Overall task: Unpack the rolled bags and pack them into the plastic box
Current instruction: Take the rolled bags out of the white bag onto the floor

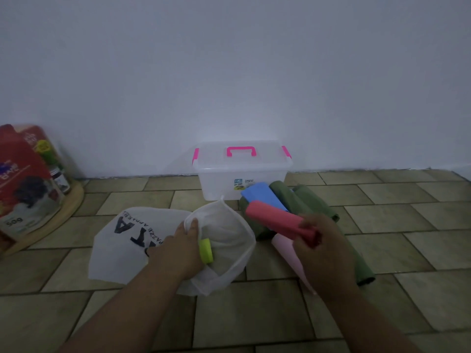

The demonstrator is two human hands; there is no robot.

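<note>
A clear plastic box (242, 174) with a pink handle and clips stands shut against the wall. In front of it lies a white carrier bag (142, 240) with black lettering, its mouth open. My left hand (181, 248) grips the rim of that bag's mouth, and a lime-green roll (206, 250) shows just inside. My right hand (323, 248) grips one end of a red rolled bag (272, 219), lifted above a pile. The pile holds a blue roll (262, 196), several olive-green rolls (305, 200) and a pale pink one (290, 256).
The floor is tan brick-pattern tile (254, 314). At the far left a red printed package (25, 189) and a small jar (60, 178) stand on a round wooden board (71, 202). A bare white wall (229, 72) runs behind everything.
</note>
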